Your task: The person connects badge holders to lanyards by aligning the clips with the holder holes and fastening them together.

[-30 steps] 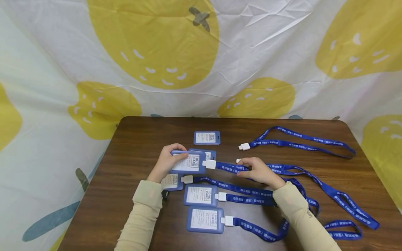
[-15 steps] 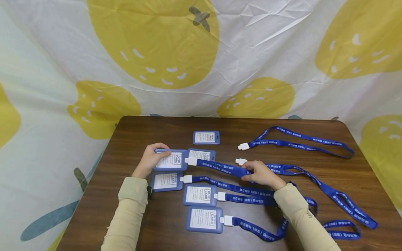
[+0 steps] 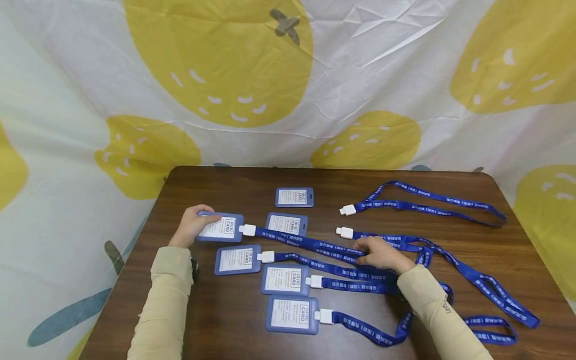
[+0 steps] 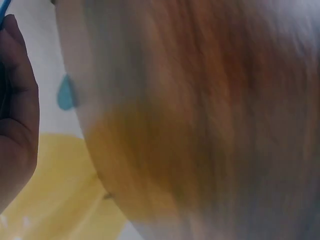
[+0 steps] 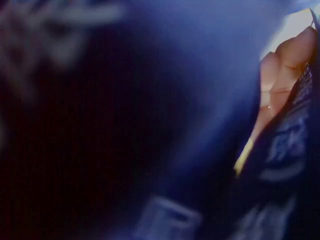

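My left hand (image 3: 193, 226) pinches the left end of a blue badge holder (image 3: 221, 227), thumb on its face, at the left of the table. A white clip (image 3: 248, 230) joins this holder to a blue lanyard (image 3: 297, 241) that stretches to the right. My right hand (image 3: 380, 254) holds that lanyard farther along its strap, fingers curled over it. In the left wrist view only the edge of my left hand (image 4: 17, 100) shows, with blurred table beside it. Dark, blurred strap covers most of the right wrist view, and part of my right hand (image 5: 280, 80) appears behind it.
Three badge holders with lanyards attached lie in front, the nearest holder (image 3: 292, 315) lowest. Two loose holders, one at the back (image 3: 294, 197) and one partly under the stretched strap (image 3: 287, 224), lie mid-table. Two unattached lanyards, the farther one (image 3: 427, 205) looped, lie right.
My left hand has carried the badge holder leftward, off the loose holder and the attached one below it. The lanyard has trailed left with it, while my right hand has shifted slightly right.
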`<state>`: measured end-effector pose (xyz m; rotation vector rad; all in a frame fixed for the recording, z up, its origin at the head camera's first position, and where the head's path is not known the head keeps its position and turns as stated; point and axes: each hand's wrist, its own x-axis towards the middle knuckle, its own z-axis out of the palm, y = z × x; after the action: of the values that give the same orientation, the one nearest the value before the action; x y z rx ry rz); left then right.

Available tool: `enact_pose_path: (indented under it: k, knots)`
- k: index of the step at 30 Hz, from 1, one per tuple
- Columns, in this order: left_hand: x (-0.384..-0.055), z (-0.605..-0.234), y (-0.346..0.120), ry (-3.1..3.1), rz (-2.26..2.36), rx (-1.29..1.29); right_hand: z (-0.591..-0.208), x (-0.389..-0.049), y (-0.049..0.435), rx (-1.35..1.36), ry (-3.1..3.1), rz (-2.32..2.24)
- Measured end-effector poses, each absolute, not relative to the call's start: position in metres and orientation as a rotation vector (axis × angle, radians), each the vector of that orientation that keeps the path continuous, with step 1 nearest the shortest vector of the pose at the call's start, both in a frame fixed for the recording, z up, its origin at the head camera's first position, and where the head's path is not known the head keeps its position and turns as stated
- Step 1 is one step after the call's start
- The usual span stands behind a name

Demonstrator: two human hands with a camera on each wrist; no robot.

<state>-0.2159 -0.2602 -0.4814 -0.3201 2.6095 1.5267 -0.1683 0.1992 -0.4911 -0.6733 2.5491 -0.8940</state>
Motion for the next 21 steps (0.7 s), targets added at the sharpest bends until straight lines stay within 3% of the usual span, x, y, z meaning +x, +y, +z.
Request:
enact_pose_path:
  k: [21]
  knots:
    - [-0.212, -0.498, -0.287, 2.713, 1.330, -0.467, -0.482, -0.163, 0.215, -0.600, 2.656, -0.652]
